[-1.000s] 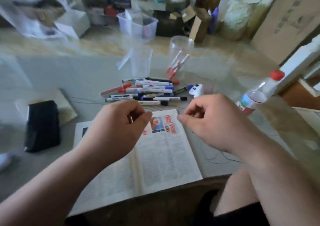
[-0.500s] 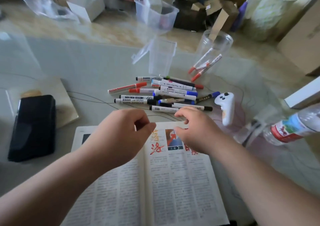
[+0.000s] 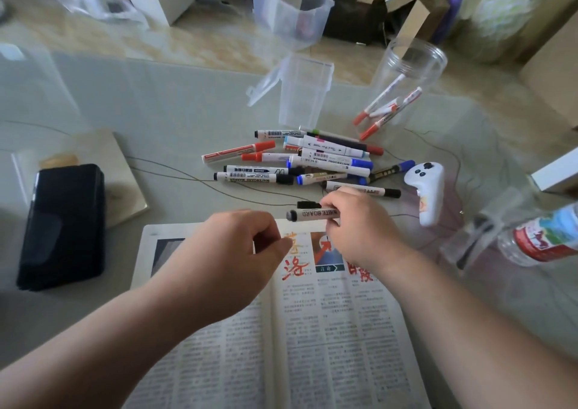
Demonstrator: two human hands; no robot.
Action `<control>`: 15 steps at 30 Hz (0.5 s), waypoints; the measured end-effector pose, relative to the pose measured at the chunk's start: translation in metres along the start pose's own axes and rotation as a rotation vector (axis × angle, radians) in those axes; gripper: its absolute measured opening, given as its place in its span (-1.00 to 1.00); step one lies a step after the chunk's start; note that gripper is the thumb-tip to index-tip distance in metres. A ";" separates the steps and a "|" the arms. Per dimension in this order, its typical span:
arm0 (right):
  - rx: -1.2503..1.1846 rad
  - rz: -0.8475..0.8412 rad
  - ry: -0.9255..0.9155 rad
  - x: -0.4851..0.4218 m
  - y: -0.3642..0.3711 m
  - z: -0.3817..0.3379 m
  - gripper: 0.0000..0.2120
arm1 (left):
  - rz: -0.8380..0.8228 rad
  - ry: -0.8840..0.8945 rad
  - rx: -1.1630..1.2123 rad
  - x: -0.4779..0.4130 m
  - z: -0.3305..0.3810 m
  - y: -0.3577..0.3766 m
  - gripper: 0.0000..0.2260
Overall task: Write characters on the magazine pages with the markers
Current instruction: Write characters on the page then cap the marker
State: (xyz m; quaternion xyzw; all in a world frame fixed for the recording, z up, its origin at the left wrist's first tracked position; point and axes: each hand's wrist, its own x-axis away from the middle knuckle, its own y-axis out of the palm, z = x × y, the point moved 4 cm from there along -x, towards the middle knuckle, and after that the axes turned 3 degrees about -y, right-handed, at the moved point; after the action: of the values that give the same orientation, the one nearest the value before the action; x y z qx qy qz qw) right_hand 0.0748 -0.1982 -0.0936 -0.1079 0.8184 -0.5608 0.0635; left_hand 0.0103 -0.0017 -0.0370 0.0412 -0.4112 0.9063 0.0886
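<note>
Your right hand [image 3: 353, 230] has its fingers curled round a white marker [image 3: 312, 213], held level above the top edge of the magazine [image 3: 328, 330], with the free end pointing to 9 o'clock. Your left hand [image 3: 231, 252] hovers just beside that end, at 8 o'clock from it. Its fingers are curled in with the thumb close to the fingertips, and nothing shows between them. A short black piece [image 3: 308, 204] lies just behind the marker, at its 12 o'clock.

The magazine lies open on the counter [image 3: 156, 111] right under both hands. Red characters [image 3: 294, 264] are written across the top of its right page.

At 12 o'clock from the magazine lies the marker pile [image 3: 312, 161], with red, blue and black caps mixed. Beyond it stands a clear tub [image 3: 301, 92]. At 1 o'clock a clear jar [image 3: 403, 86] holds a few red-capped markers. A white controller [image 3: 427, 189] lies at 2 o'clock, near your right hand. A bottle [image 3: 544, 239] is at 3 o'clock by the view's edge. A black case [image 3: 62, 224] sits at 9 o'clock, well apart from the magazine.
</note>
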 end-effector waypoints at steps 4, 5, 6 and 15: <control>-0.310 0.161 0.103 0.009 -0.027 -0.015 -0.89 | 0.007 0.019 -0.005 0.004 0.001 0.001 -0.77; -0.515 0.173 0.151 0.013 -0.033 -0.018 -0.84 | 0.006 0.018 -0.002 0.005 0.002 0.000 -0.80; -0.740 0.158 0.189 0.019 -0.038 -0.022 -0.80 | 0.000 0.019 -0.003 0.006 0.003 -0.002 -0.83; -1.319 -0.218 0.124 0.098 -0.045 -0.052 -0.90 | -0.333 0.127 0.173 0.032 0.022 0.010 -0.78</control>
State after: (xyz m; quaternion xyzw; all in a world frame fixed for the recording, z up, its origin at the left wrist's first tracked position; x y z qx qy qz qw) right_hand -0.0272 -0.1908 -0.0314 -0.1740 0.9762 0.0483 -0.1198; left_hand -0.0232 -0.0204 -0.0254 0.0587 -0.3127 0.9119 0.2593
